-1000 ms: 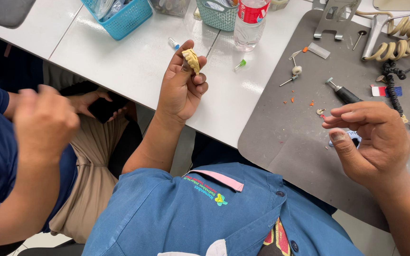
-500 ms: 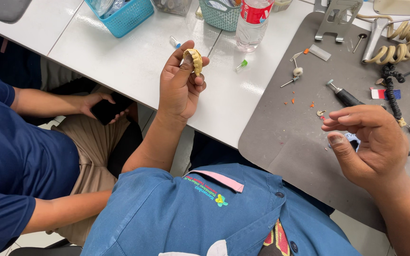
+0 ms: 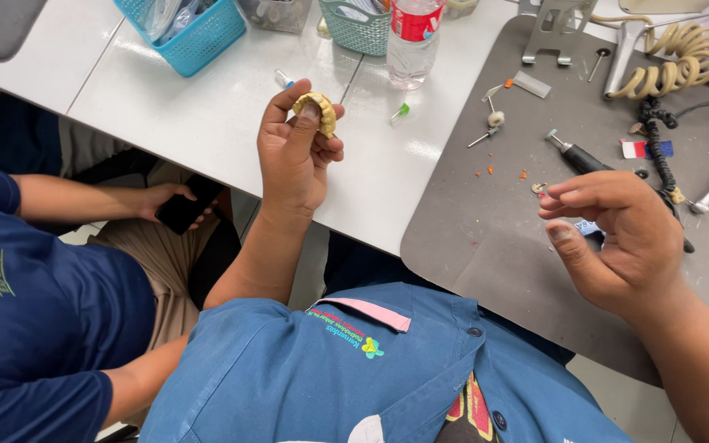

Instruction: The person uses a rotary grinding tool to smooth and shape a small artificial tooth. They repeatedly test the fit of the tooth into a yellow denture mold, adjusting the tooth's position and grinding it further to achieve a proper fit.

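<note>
My left hand [image 3: 295,156] is raised over the white table [image 3: 207,123] and grips a small yellowish arch-shaped dental cast [image 3: 320,108] between the thumb and fingertips. My right hand [image 3: 617,238] hovers over the grey work mat [image 3: 486,246] with its fingers loosely curled. A small blue-and-white piece [image 3: 589,229] shows just behind those fingers, and I cannot tell whether the hand holds it. A black rotary handpiece [image 3: 578,156] lies on the mat just beyond the right hand.
A clear plastic bottle [image 3: 412,41], two turquoise baskets [image 3: 194,33] [image 3: 359,29] and a beige coiled hose [image 3: 674,57] stand at the back. Small burs [image 3: 490,123] and orange crumbs lie on the mat. A co-worker in dark blue [image 3: 34,303] sits at my left, holding a phone [image 3: 186,209] in the lap.
The co-worker's raised fist has dropped out of the foreground. My left thumb has shifted over the cast. My right hand has barely moved.
</note>
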